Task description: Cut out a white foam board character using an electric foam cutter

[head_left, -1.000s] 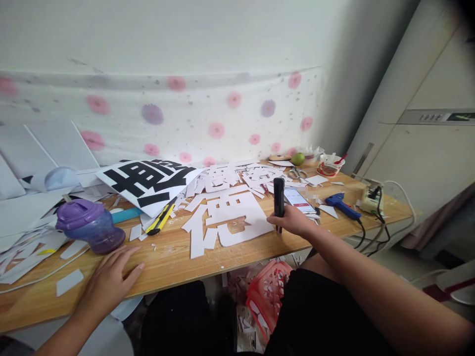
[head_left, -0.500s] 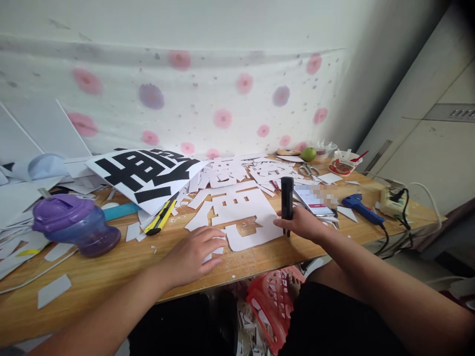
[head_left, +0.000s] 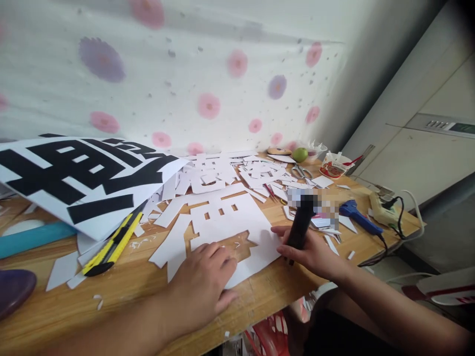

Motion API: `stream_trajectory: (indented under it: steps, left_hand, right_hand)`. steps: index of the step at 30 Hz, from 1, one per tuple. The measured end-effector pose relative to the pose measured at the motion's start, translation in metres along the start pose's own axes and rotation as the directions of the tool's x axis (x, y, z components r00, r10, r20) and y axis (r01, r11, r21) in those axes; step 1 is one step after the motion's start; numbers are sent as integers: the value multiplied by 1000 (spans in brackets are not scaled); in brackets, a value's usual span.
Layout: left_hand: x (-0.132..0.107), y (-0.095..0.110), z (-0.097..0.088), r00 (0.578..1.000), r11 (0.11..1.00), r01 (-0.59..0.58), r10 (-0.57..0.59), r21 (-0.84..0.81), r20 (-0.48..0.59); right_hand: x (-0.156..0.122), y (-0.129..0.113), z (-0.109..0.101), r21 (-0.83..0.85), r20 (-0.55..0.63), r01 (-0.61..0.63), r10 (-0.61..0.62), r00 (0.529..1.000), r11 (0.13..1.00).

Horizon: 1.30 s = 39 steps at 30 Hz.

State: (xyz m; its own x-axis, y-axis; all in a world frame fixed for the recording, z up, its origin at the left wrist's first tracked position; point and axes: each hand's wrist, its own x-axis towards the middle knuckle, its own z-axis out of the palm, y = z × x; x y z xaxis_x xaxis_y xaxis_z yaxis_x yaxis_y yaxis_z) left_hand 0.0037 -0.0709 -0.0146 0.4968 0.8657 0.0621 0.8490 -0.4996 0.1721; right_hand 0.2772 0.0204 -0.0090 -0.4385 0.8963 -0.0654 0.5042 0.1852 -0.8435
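A white foam-like sheet with cut-out openings (head_left: 256, 257) lies near the table's front edge. My left hand (head_left: 206, 277) rests on its lower left part, palm down, fingers slightly bent and holding nothing visible. At the sheet's right edge, my right hand (head_left: 309, 252) is closed around a black stick-like tool (head_left: 301, 225). The tool leans, its narrow lower end close to the table; its exact kind cannot be made out. My right fingertips touch or nearly touch the sheet. White cut strips (head_left: 170, 242) lie left of the sheet.
A yellow-and-black utility knife (head_left: 113, 242) lies left, beside a sheet printed with large black characters (head_left: 92, 170). White scraps (head_left: 260, 173) cover the back. Scissors (head_left: 301, 172), a partly blurred phone (head_left: 324, 222), a blue glue gun (head_left: 361, 217) and a power strip (head_left: 386, 210) are right.
The view has shifted nearer to the table. My left hand now overlaps the cut-out sheet more. The black tool in my right hand has gone from upright to tilted.
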Motion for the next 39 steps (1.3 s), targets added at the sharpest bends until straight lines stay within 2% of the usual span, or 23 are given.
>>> stream_trajectory:
  steps: [6,12,14,17,18,19,21,22,24,26,27,29,34,39]
  left_hand:
    - [-6,-7,9,999,999,-33,31,-38,-38]
    - [-4,-12,13,985,994,-111,107,-18,-135]
    - [-5,-12,14,978,992,-122,114,-34,-175]
    - [-7,-7,12,974,992,-100,83,-72,-213]
    - [-8,-5,11,974,993,-82,62,-84,-216]
    - [-9,-3,9,974,993,-67,46,-92,-220]
    - [-10,1,8,970,994,-55,32,-89,-240]
    - [-10,1,8,966,995,-58,36,-78,-255]
    - [-12,1,10,956,996,-80,64,-46,-285]
    - [-13,0,13,945,990,-136,123,-22,-304]
    - [-14,0,15,938,985,-171,158,-13,-309]
    - [-15,1,17,922,976,-219,207,1,-326]
    - [-15,9,20,902,971,-236,232,35,-364]
    - [-17,11,27,890,964,-257,262,64,-372]
  right_hand:
    - [8,-7,0,72,103,42,-49,993,997]
    - [14,2,-4,92,106,44,-53,993,995]
    - [22,3,-6,64,63,62,-66,996,996]
    - [46,-3,-8,-50,-82,80,-84,993,996]
    - [56,-7,-9,-92,-113,53,-64,992,994]
    - [67,-11,-9,-146,-87,7,-20,996,989]
    - [88,-20,-8,-311,-57,-79,64,996,947]
    - [97,-24,-7,-421,-68,-66,41,997,905]
    - [111,-27,-4,-651,-60,27,-87,994,759]
    - [119,-23,1,-792,3,103,-164,987,601]
    - [122,-20,3,-821,27,116,-164,986,559]
    - [124,-15,7,-846,44,108,-133,990,523]
    - [121,-12,10,-882,41,81,-96,995,464]
    - [107,-14,-3,-900,-1,37,-88,996,434]
